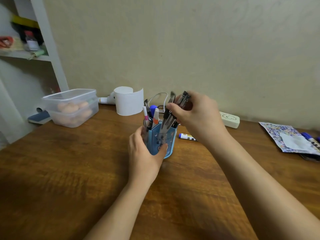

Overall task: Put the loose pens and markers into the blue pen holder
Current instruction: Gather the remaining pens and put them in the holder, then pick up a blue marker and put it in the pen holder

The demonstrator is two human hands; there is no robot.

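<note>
Left hand (145, 149) cupped, thumb forward; right hand (195, 115) raised, fingers pinched closed

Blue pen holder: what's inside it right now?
The blue pen holder holds white markers and a blue-capped marker at the back; the right hand is lowering a bundle of black pens in. Lower ends are hidden.

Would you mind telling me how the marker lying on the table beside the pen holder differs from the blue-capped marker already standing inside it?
The marker on the table lies flat on the wood, right of the blue pen holder; the marker in the holder stands upright among other pens. The first shows its whole white labelled body; the second shows only its top. Neither hand touches either. Both have blue caps.
</note>
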